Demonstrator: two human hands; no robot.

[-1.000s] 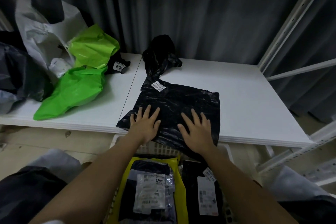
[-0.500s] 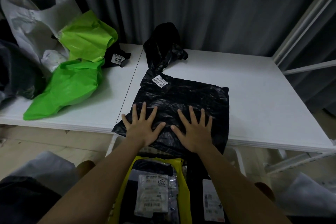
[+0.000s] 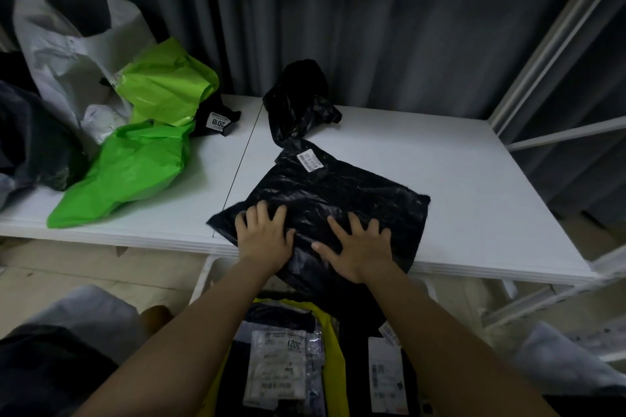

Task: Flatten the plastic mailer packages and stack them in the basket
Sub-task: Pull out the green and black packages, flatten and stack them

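Note:
A black plastic mailer with a small white label lies flat at the near edge of the white table, its near end hanging over the edge. My left hand and my right hand both press on its near part, palms down, fingers spread. Below the table edge a white basket holds a yellow mailer with a clear labelled packet on it and a black mailer with a white label. My forearms hide part of the basket.
A crumpled black mailer stands at the back of the table. Green mailers, a white bag and dark bags pile up at the left. A white metal rack rises on the right. Grey curtain hangs behind.
Both hands slid toward me along the black mailer, dragging its near end further over the table edge. My head moved, shifting the view slightly.

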